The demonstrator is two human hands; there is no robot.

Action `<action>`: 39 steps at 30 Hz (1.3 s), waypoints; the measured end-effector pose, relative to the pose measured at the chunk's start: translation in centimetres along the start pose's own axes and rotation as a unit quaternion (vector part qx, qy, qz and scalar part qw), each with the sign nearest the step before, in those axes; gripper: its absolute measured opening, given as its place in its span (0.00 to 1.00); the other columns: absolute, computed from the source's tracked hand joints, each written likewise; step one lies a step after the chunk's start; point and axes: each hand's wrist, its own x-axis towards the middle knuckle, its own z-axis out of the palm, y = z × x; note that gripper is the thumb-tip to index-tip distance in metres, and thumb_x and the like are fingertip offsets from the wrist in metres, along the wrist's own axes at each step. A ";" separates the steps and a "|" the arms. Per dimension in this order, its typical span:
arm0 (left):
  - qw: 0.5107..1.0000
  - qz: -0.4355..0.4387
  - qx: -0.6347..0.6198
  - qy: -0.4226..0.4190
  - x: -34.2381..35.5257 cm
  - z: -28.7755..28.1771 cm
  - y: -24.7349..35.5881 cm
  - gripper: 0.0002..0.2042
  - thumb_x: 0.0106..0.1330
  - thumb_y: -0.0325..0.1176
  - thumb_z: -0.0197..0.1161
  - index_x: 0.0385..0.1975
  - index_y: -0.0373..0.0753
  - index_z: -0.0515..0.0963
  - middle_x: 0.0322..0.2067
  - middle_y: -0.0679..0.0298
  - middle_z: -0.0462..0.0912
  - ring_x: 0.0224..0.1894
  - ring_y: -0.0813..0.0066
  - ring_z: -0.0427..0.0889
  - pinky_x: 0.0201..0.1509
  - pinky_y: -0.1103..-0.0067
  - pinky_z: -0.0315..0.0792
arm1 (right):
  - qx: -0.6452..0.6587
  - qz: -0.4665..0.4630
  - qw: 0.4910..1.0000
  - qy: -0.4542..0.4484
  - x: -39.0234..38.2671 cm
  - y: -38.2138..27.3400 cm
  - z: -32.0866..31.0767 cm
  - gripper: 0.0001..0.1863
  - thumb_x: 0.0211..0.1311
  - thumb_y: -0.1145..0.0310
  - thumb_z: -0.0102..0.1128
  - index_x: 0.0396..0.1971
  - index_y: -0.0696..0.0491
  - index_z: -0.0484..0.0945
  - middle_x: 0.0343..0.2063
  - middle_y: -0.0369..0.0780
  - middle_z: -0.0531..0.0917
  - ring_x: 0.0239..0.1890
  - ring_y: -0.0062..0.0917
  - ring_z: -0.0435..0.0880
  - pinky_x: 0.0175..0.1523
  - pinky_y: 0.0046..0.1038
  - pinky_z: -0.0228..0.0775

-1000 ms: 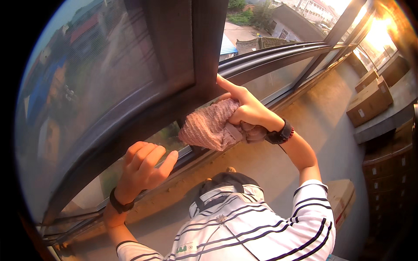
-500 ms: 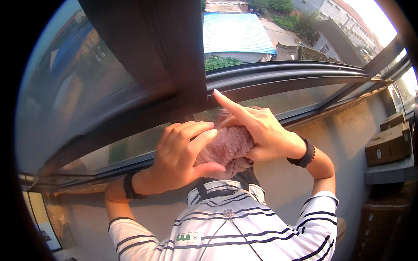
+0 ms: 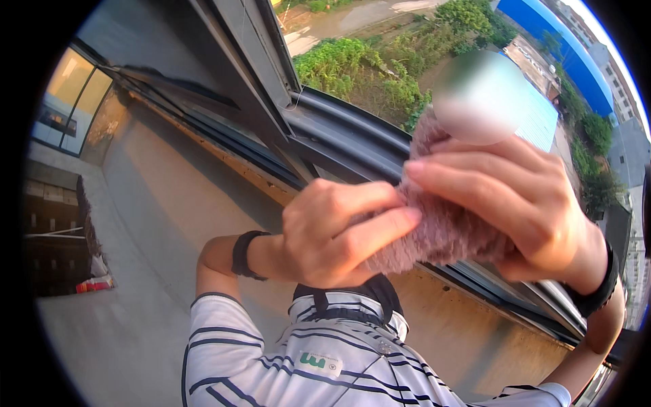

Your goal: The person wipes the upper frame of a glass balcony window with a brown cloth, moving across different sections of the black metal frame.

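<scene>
A fluffy mauve cloth [image 3: 444,237] is grasped by both hands at once: its left end is pinched in the grip of the left hand [image 3: 332,234], with the fingertips pressed to the fabric, while its right part is clasped in the grip of the right hand [image 3: 525,203], whose fingers are bent over its upper side. The cloth is bunched between the two hands, in front of the body, and is seen against a dark window frame [image 3: 349,132]; whether the frame is touched by it cannot be told. Part of the view just above the right knuckles is hidden by a blurred round patch. A dark wristband is worn on each wrist, and a white shirt [image 3: 237,342] with dark stripes is worn by the person. Beyond the frame, green plants [image 3: 349,61] and a long blue roof [image 3: 563,41] are seen outside. At the left, a grey floor [image 3: 156,251] is crossed by shadow, and a red package [image 3: 95,285] is seen near a dark opening.
</scene>
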 end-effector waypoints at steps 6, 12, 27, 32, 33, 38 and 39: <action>0.887 -0.023 0.445 -0.121 3.8 -2.9 -2.5 0.23 0.39 0.25 0.72 0.41 0.41 0.80 0.40 0.68 0.81 0.39 0.68 0.75 0.44 0.77 0.66 | -0.023 -0.176 0.981 0.079 7.3 11.0 4.7 0.26 0.36 0.74 0.68 0.43 0.52 0.77 0.38 0.40 0.79 0.45 0.37 0.78 0.47 0.36 0.71; 0.825 0.035 0.522 -0.212 2.1 -3.3 -3.8 0.15 0.46 0.33 0.67 0.36 0.41 0.81 0.32 0.71 0.78 0.34 0.72 0.73 0.39 0.76 0.65 | 0.123 -0.071 0.989 -0.045 10.2 11.7 11.3 0.27 0.35 0.82 0.60 0.43 0.51 0.79 0.40 0.43 0.80 0.47 0.40 0.77 0.50 0.37 0.70; 0.955 -0.007 0.229 -0.189 1.5 1.5 2.2 0.14 0.43 0.24 0.70 0.33 0.33 0.79 0.22 0.59 0.76 0.18 0.65 0.75 0.21 0.78 0.69 | -0.021 -0.060 0.997 -0.037 -0.5 7.2 7.2 0.19 0.33 0.68 0.70 0.34 0.46 0.81 0.35 0.33 0.80 0.40 0.31 0.79 0.38 0.33 0.75; 0.964 -0.020 0.220 -0.149 2.1 9.9 8.4 0.12 0.42 0.24 0.68 0.30 0.33 0.79 0.24 0.57 0.78 0.21 0.63 0.79 0.24 0.78 0.74 | 0.000 -0.052 0.998 -0.019 -8.9 6.6 2.8 0.17 0.35 0.66 0.71 0.32 0.47 0.82 0.36 0.34 0.81 0.40 0.32 0.80 0.39 0.33 0.75; 0.970 -0.024 0.209 -0.125 1.7 11.0 9.5 0.12 0.43 0.24 0.68 0.30 0.33 0.79 0.24 0.57 0.78 0.21 0.63 0.79 0.24 0.78 0.73 | 0.002 -0.047 0.999 -0.026 -10.3 6.0 2.2 0.17 0.35 0.66 0.70 0.32 0.47 0.82 0.36 0.34 0.81 0.40 0.33 0.80 0.39 0.33 0.75; 0.980 -0.062 0.179 -0.057 0.8 16.6 14.7 0.11 0.45 0.25 0.70 0.30 0.36 0.79 0.24 0.60 0.77 0.20 0.63 0.78 0.23 0.77 0.72 | -0.033 -0.063 0.997 -0.034 -16.5 4.6 -0.7 0.14 0.39 0.67 0.68 0.31 0.47 0.80 0.29 0.34 0.77 0.36 0.32 0.80 0.35 0.34 0.74; 0.982 -0.066 0.172 -0.046 0.8 17.8 15.8 0.11 0.45 0.25 0.70 0.30 0.36 0.79 0.24 0.60 0.77 0.20 0.63 0.77 0.23 0.76 0.71 | -0.041 -0.044 0.996 -0.070 -17.6 4.0 -1.7 0.14 0.39 0.68 0.68 0.32 0.48 0.80 0.29 0.35 0.77 0.36 0.33 0.80 0.36 0.34 0.74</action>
